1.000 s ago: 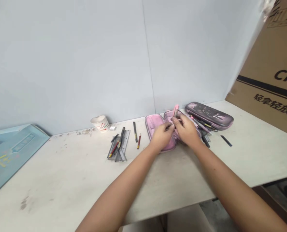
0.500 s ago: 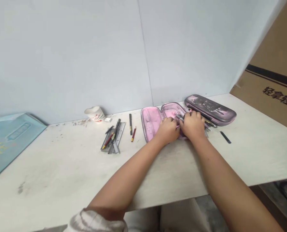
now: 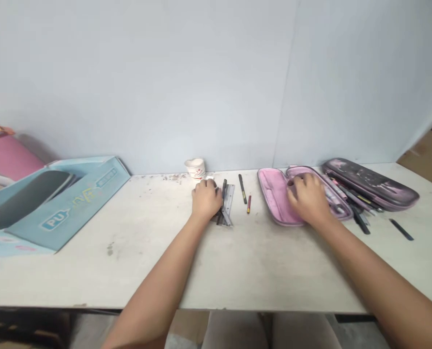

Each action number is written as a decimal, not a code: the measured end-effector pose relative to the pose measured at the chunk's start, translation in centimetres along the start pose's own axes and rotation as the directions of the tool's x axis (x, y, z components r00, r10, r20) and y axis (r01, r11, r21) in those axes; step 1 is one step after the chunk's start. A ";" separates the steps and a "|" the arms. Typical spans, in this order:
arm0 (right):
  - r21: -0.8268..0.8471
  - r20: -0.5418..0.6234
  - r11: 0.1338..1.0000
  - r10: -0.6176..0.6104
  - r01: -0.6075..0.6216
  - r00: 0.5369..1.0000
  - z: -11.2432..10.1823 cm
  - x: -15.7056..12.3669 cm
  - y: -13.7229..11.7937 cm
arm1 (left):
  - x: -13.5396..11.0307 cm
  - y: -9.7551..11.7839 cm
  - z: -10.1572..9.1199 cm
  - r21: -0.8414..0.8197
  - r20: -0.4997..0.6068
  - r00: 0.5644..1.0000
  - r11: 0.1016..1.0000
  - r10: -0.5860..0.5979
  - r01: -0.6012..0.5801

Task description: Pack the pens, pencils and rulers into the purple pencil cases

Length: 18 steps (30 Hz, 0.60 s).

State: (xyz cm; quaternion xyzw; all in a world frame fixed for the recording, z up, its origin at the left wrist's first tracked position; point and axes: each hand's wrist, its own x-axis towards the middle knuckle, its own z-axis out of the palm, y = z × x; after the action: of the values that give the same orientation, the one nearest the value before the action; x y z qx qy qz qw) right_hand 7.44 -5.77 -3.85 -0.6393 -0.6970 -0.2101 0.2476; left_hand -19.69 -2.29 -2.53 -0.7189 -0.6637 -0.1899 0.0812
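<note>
My left hand (image 3: 206, 199) lies over the left side of a small pile with a clear ruler (image 3: 229, 201) and a black pen (image 3: 224, 186). Its fingers are curled down, and whatever they grip is hidden. An unzipped pink pencil case (image 3: 277, 201) lies flat, with pens in its right half. Across its middle fold is my right hand (image 3: 309, 198), fingers bent and closed on the case. Between the hands lie a black marker (image 3: 242, 189) and a short red pencil (image 3: 249, 203).
A dark closed pencil case (image 3: 372, 182) stands at the right beside loose pens (image 3: 361, 198). A black strip (image 3: 401, 229) lies near it. A paper cup (image 3: 195, 168) stands by the wall amid scraps. A light-blue box (image 3: 88, 198) occupies the left; a cardboard box (image 3: 428, 155) the right.
My left hand has left the pink case and moved left onto the pile. My right hand has shifted from the pens to the case's middle. The view has turned left.
</note>
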 end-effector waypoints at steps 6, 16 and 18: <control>0.209 0.044 0.960 -0.200 0.187 0.979 0.8 2.3 -9.1 | -0.5 -3.6 1.9 0.090 0.087 0.992 0.993 -0.086 0.079; 0.595 0.017 0.801 -0.088 0.060 0.996 1.9 2.1 -13.7 | -2.0 0.3 0.5 -0.346 -0.052 0.977 0.915 0.205 -0.210; 0.649 -0.012 0.760 -0.030 0.031 0.999 1.3 1.5 -12.9 | -2.9 1.8 0.1 -0.441 -0.076 0.965 0.860 0.251 -0.258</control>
State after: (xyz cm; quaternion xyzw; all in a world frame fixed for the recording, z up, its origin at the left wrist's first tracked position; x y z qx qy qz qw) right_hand -5.58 -4.97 -3.64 -0.5027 -0.7369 0.0399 0.4503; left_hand -18.04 -5.13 -3.49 -0.7979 -0.5008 -0.3307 -0.0563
